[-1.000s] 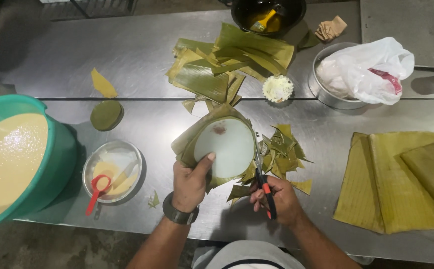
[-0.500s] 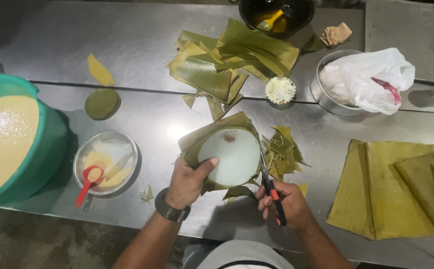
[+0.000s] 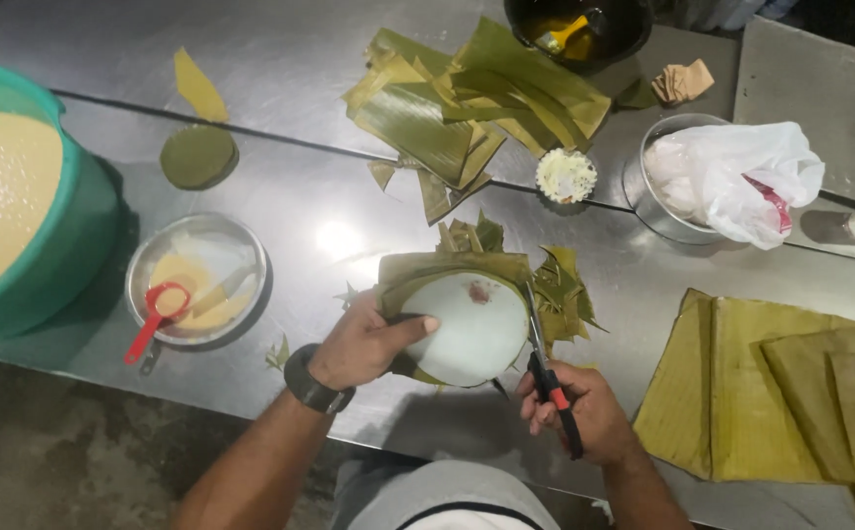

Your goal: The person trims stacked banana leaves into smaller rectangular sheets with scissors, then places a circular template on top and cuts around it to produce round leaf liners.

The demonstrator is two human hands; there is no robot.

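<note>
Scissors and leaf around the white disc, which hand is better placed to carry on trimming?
Probably the right hand: it holds the scissors, blades at the white disc's edge. The left hand presses the disc onto the banana leaf.

The left hand (image 3: 363, 345) presses its thumb flat on a round white plate (image 3: 471, 329) that lies on a banana leaf (image 3: 452, 267) on the steel table (image 3: 290, 177). The right hand (image 3: 584, 412) grips scissors (image 3: 548, 368) with red-and-black handles, blades along the plate's right edge. Green leaf trimmings (image 3: 562, 290) lie just beside it. Farther left sit a small metal bowl (image 3: 197, 280) with a red scoop (image 3: 153, 319) and a teal tub of pale batter (image 3: 10, 206).
</note>
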